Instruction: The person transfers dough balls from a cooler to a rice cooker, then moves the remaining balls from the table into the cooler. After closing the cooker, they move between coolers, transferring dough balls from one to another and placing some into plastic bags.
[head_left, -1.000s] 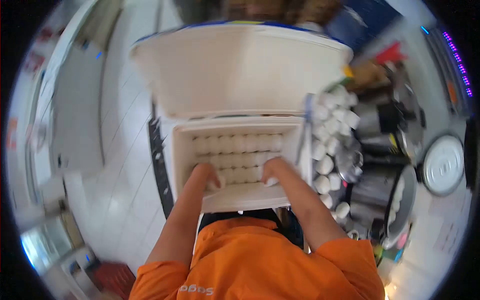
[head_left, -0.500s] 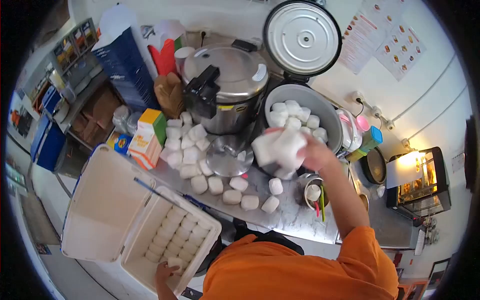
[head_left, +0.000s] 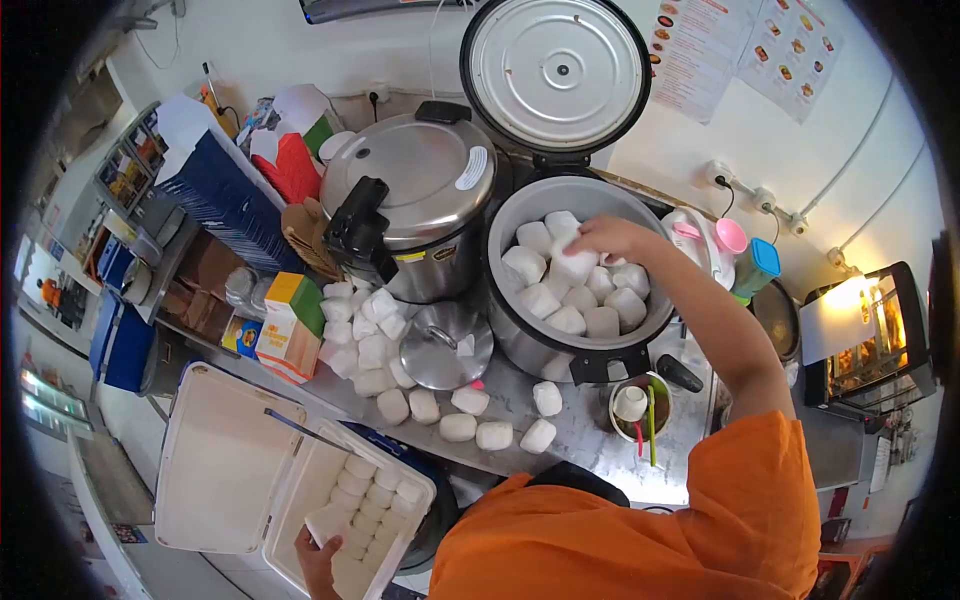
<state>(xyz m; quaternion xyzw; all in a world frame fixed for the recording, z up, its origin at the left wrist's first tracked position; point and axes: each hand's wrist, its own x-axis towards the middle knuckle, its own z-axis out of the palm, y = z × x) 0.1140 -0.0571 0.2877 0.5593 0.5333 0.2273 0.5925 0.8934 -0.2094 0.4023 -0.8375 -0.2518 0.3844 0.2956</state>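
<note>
My right hand (head_left: 612, 238) reaches into the open grey pot (head_left: 498, 290), its fingers around a white wrapped bundle (head_left: 574, 262) on top of several similar ones. Down at the lower left, my left hand (head_left: 318, 556) grips another white bundle (head_left: 326, 523) over the open white cooler box (head_left: 414, 520). Rows of white bundles (head_left: 378, 495) lie inside that box. More white bundles (head_left: 372, 350) are piled on the metal counter (head_left: 575, 425), beside a round metal lid (head_left: 447, 345).
A closed steel cooker (head_left: 415, 170) stands left of the open pot, whose raised lid (head_left: 560, 75) leans back. A metal container (head_left: 655, 420) with red and green handles is at the front right. Cartons (head_left: 292, 345) stand left. A lit warmer (head_left: 880, 335) is far right.
My right hand has moved up and back into the pot with a white bundle. My left hand has lifted a bundle in the cooler box. The view has shifted.
</note>
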